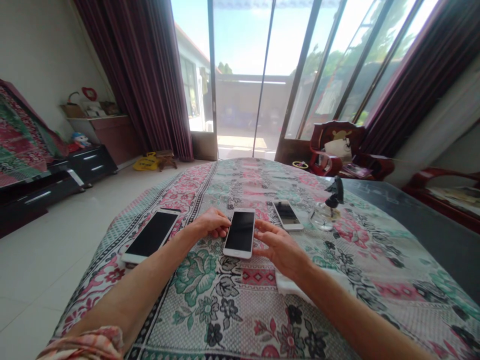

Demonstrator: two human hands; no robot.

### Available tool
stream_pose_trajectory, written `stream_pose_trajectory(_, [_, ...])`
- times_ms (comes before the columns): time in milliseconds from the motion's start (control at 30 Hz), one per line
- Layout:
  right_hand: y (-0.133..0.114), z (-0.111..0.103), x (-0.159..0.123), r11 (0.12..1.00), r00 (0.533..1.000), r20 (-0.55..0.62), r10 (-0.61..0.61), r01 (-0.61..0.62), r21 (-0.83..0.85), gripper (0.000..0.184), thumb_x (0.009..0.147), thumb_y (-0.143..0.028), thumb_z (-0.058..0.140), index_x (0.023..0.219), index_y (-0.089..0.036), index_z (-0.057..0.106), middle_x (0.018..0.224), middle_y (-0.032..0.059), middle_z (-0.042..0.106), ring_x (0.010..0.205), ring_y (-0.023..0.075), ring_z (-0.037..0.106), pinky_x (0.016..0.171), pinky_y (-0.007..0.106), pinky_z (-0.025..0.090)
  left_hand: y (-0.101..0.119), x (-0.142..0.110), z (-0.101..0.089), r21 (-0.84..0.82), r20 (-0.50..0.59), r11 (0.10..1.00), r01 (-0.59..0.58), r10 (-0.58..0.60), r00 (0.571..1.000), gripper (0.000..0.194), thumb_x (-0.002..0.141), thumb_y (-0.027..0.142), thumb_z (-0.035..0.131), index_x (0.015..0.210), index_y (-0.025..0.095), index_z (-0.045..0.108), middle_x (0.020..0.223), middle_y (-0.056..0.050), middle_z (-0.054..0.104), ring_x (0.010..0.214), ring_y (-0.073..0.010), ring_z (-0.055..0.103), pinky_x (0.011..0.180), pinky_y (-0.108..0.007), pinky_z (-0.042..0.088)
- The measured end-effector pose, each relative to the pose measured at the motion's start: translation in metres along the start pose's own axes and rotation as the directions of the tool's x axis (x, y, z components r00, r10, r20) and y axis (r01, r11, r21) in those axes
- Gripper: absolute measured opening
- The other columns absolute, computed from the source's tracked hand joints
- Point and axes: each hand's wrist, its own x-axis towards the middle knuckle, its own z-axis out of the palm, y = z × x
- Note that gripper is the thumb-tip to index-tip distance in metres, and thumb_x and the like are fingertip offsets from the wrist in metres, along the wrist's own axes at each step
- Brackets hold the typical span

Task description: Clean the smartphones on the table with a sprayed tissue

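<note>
2 hands (214, 221) (283, 247), ctr ph. (240, 231) btwn

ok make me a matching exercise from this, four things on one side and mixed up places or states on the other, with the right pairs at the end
Things
1. left hand
2. right hand
3. spray bottle
4. largest device

Places or states
a. clear body, black top
b. fingers extended, beside the right edge of the middle phone
c. screen dark, leftmost of the three devices
d. fingers curled in, at the left edge of the middle phone

Right pairs
1-d, 2-b, 3-a, 4-c
</note>
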Motion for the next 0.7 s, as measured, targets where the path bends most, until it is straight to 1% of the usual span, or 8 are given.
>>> stream_pose_trajectory(67, [-0.001,0.002,0.000,0.997,0.999,0.007,0.049,-0.050,0.063,0.040,0.063,-0.024,0.062,0.102,-0.019,0.063,0.108,0.0070,0.064,0.097,0.0227,0.060,0.074,0.034,0.053,0.001,0.001,0.000,-0.022,0.016,1.000,0.014,-0.014,1.000,0.018,0.072,0.021,0.062,0.056,0.012,0.062,0.044,0.000,0.058,0.037,-0.0068,0.050,0.035,-0.015,0.032])
stream_pose_trajectory(133, [-0.001,0.002,0.000,0.996,0.998,0.015,0.067,-0.068,0.061,0.040,0.062,-0.023,0.061,0.102,-0.019,0.062,0.111,0.0079,0.064,0.101,0.0239,0.059,0.075,0.035,0.053,0.001,0.001,-0.001,-0.026,0.022,0.999,0.020,-0.020,1.000,0.019,0.072,0.021,0.062,0.056,0.011,0.061,0.043,0.000,0.057,0.036,-0.0067,0.049,0.034,-0.014,0.032])
stream_pose_trajectory(267, [-0.001,0.000,0.002,0.995,0.997,0.011,0.076,-0.076,0.062,0.040,0.060,-0.021,0.059,0.100,-0.016,0.061,0.109,0.0103,0.064,0.099,0.0251,0.059,0.073,0.036,0.054,0.003,-0.001,-0.001,-0.007,0.016,1.000,0.021,-0.021,1.000,0.019,0.070,0.023,0.066,0.056,0.011,0.061,0.043,0.000,0.057,0.037,-0.0066,0.049,0.035,-0.014,0.032])
stream_pose_trajectory(400, [-0.003,-0.001,0.003,0.995,0.997,0.012,0.078,-0.078,0.056,0.042,0.061,-0.021,0.058,0.102,-0.016,0.061,0.111,0.0114,0.064,0.102,0.0263,0.058,0.075,0.036,0.055,0.003,-0.002,-0.001,-0.015,0.033,1.000,0.021,-0.021,0.999,0.020,0.072,0.022,0.064,0.055,0.011,0.061,0.043,-0.001,0.058,0.035,-0.0061,0.048,0.034,-0.015,0.031])
stream_pose_trajectory(533, [-0.005,0.000,0.001,0.997,0.997,0.010,0.076,-0.076,-0.008,0.042,0.063,-0.023,0.057,0.104,-0.017,0.061,0.112,0.0109,0.064,0.102,0.0254,0.059,0.073,0.034,0.054,0.003,-0.002,0.000,-0.039,0.036,0.999,-0.001,0.003,0.999,0.017,0.071,0.021,0.062,0.058,0.011,0.062,0.048,-0.001,0.061,0.039,-0.0069,0.052,0.035,-0.015,0.032])
stream_pose_trajectory(633, [-0.003,0.000,-0.001,0.995,0.998,-0.001,0.060,-0.060,-0.076,0.044,0.065,-0.026,0.056,0.108,-0.017,0.061,0.113,0.0106,0.064,0.102,0.0245,0.059,0.075,0.034,0.054,0.003,-0.004,0.005,-0.062,0.002,0.998,-0.024,0.024,1.000,0.015,0.070,0.023,0.064,0.062,0.010,0.064,0.052,-0.001,0.063,0.043,-0.0075,0.055,0.037,-0.015,0.033])
stream_pose_trajectory(700, [-0.001,-0.001,-0.001,0.983,0.999,-0.031,-0.012,0.006,-0.186,0.043,0.068,-0.027,0.054,0.110,-0.018,0.061,0.111,0.0107,0.064,0.100,0.0242,0.060,0.074,0.034,0.054,0.003,-0.005,0.011,-0.074,-0.036,0.996,-0.048,0.045,0.998,0.017,0.069,0.026,0.066,0.062,0.010,0.064,0.051,-0.001,0.062,0.043,-0.0073,0.055,0.037,-0.014,0.032])
